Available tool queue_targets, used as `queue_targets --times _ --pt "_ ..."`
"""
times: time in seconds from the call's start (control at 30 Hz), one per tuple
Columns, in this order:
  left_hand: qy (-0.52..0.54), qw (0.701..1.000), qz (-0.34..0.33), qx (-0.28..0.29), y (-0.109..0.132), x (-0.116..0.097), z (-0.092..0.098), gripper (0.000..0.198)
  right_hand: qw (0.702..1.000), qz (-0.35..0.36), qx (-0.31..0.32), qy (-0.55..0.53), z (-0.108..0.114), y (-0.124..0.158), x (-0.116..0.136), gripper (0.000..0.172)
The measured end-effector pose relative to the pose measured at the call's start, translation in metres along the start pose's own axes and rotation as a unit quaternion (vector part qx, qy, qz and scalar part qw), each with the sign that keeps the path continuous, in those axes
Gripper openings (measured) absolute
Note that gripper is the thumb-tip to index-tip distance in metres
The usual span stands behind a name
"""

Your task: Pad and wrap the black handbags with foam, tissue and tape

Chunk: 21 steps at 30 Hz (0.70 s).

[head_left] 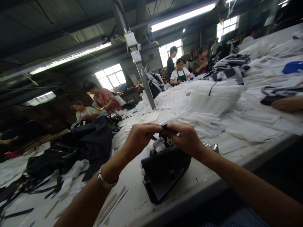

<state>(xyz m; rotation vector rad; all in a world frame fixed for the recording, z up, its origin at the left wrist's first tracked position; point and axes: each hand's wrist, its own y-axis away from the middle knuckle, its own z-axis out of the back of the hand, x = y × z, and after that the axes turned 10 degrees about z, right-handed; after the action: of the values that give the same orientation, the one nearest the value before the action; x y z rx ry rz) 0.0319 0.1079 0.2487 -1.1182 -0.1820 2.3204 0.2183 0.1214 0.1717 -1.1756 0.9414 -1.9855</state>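
Note:
A black handbag (167,162) stands on the white table (127,198) in front of me, its front flap facing me. Above its top, my left hand (144,134) and my right hand (186,137) meet, fingertips pinched on a small black strap (163,128). White wrapping (158,143) shows on the bag's handle just below my fingers. Part of the strap is hidden behind my fingers. On my left wrist sits a metal watch (106,179).
Black bags and straps (59,157) pile up at left, near thin strips (111,206). White foam sheets (213,97) heap across the back and right. A metal post (146,85) rises beyond. Another person's hand (287,104) touches a black item at right; several people work behind.

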Motion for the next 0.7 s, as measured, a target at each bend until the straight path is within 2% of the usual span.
queue_targets --times 0.17,0.27,0.37,0.47,0.53,0.7 --pt "-0.019 1.000 0.000 -0.002 -0.004 0.001 -0.001 0.023 1.000 -0.005 0.028 0.004 0.003 -0.003 -0.002 0.013" --pt "-0.014 1.000 0.027 -0.010 -0.005 0.003 -0.001 0.020 0.998 -0.037 0.036 -0.045 0.005 -0.004 -0.003 0.011" --pt "0.002 0.998 0.066 -0.009 -0.007 0.006 0.001 0.016 0.992 -0.058 0.042 -0.104 0.007 -0.006 -0.005 0.027" --pt "0.025 0.997 0.076 0.001 -0.010 0.009 0.004 0.023 0.989 -0.036 0.073 -0.126 0.007 -0.008 -0.009 0.044" --pt "0.025 0.997 0.075 0.005 -0.012 0.012 0.006 0.027 0.988 -0.021 0.086 -0.126 0.008 -0.009 -0.013 0.047" --pt "0.044 0.994 0.095 0.014 -0.014 0.015 0.005 0.023 0.992 0.066 0.072 -0.082 0.013 -0.015 -0.018 0.034"
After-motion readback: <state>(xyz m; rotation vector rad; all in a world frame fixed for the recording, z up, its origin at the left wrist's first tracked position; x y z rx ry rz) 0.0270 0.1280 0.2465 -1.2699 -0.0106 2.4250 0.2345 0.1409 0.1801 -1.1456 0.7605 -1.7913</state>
